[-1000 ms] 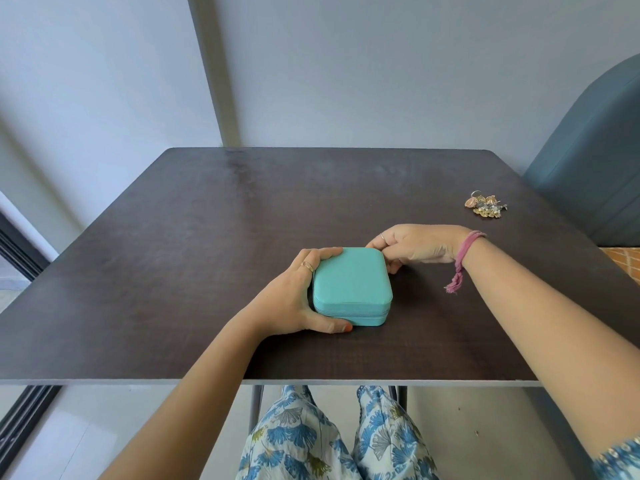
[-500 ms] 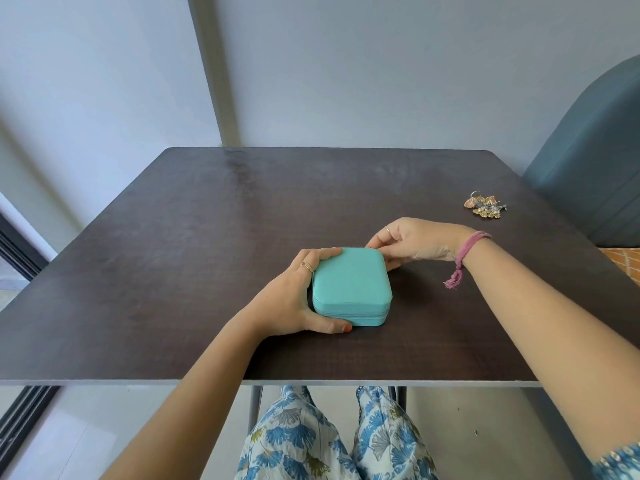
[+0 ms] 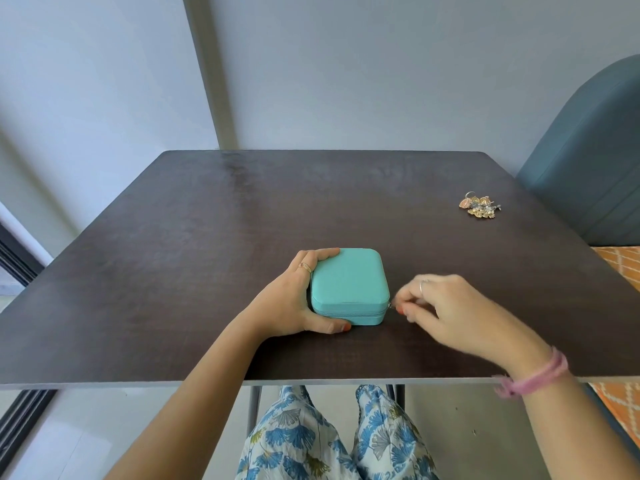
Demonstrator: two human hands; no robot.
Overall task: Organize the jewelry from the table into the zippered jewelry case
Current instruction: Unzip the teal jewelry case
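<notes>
A small turquoise jewelry case point(image 3: 349, 287) lies flat on the dark brown surface point(image 3: 207, 237), a little in front of the person and near the front edge. Its lid is down, and the zipper line runs along the front side of the case. The left hand point(image 3: 294, 299) grips the case from its left side: the fingers are curled over the far left corner and the thumb presses against the front side, low, near the surface. One finger of this hand carries a ring. The right hand point(image 3: 446, 310) is just beside the front right corner of the case, with the fingers curled and the thumb and forefinger brought together on a small metal zipper pull point(image 3: 390, 305) at that corner. This hand is a little blurred, so the exact pinch is not sharp, but the fingertips are touching the pull. It also carries a thin ring, and a pink band point(image 3: 535, 377) goes around the wrist. A small heap of jewelry point(image 3: 479, 206), gold and silver in colour, rests on the surface far to the right, well apart from the case and from both hands; the single pieces are too small to tell. Behind the right edge of the surface stands a blue-grey chair point(image 3: 588, 161). Under the front edge the person's knees show, in trousers with a blue leaf pattern point(image 3: 332, 441).
</notes>
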